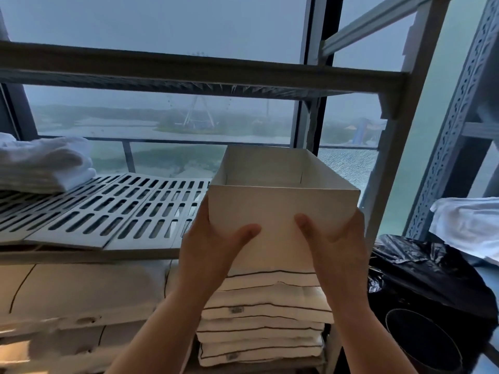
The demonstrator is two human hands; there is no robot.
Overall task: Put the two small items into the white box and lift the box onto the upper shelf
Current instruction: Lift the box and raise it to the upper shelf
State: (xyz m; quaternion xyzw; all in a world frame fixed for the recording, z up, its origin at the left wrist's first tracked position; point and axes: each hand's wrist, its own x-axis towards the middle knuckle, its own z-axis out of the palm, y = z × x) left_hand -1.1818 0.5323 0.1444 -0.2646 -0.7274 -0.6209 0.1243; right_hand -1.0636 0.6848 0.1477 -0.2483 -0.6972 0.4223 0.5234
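An open white box (280, 203) is held up in front of me, at the right end of the slotted shelf (108, 209). My left hand (213, 247) grips its lower left corner, thumb on the front face. My right hand (337, 244) grips the lower right corner the same way. I look at the box from slightly below its rim, so its floor and anything inside are hidden. The two small items are not in sight. A higher shelf (189, 74) runs across above the box.
Folded white towels (43, 163) lie at the left end of the slotted shelf. Stacked white pillows with dark piping (264, 314) sit below the box. A black plastic bag (432, 287) lies at the right, beside a grey perforated upright (448, 147). A window is behind.
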